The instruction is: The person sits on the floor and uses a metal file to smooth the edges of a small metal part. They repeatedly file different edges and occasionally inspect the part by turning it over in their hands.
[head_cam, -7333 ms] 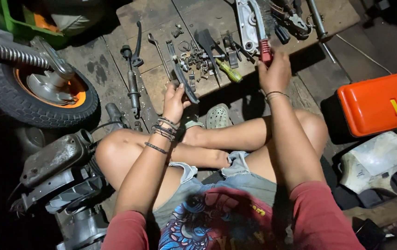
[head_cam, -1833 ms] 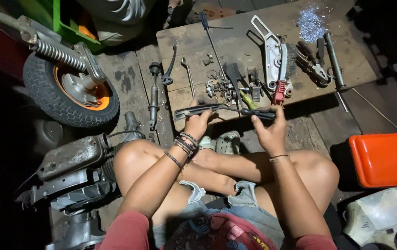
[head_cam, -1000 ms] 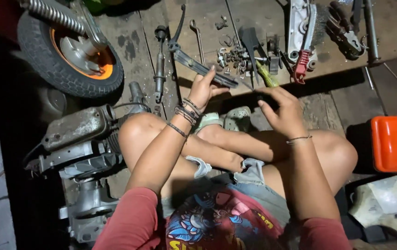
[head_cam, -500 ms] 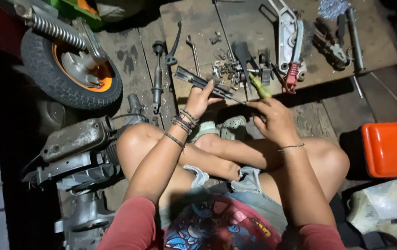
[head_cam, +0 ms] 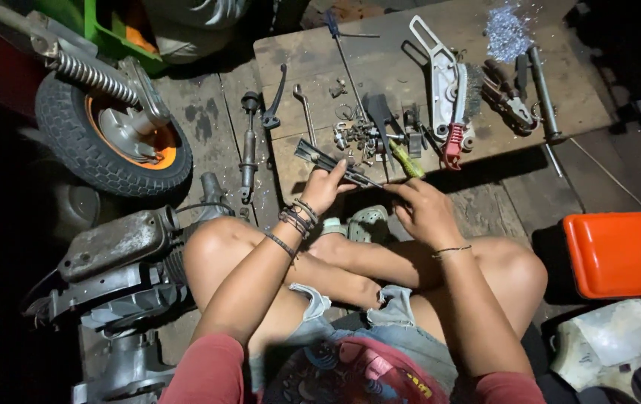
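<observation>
I sit cross-legged in front of a low wooden board (head_cam: 560, 105). My left hand (head_cam: 324, 191) grips a long dark metal bar (head_cam: 319, 157) that slants up to the left over the board's front edge. My right hand (head_cam: 425, 213) holds the bar's other, thin end near the middle, fingers pinched on it. A yellow-green handled tool (head_cam: 408, 162) lies just beyond my right hand. Small nuts and metal bits (head_cam: 358, 135) are heaped on the board behind the bar.
A small tyre with an orange rim (head_cam: 115, 138) and a spring stands at the left. A grey engine (head_cam: 118, 262) lies by my left knee. An orange toolbox (head_cam: 623, 254) sits at the right. A wire brush with a red handle (head_cam: 459, 120), pliers (head_cam: 507, 97), wrenches and a silver bracket lie on the board.
Seven seconds ago my right hand reached to the red-handled brush while the left touched the bar. Since then both hands came together on the bar, which they now hold over the board's front edge.
</observation>
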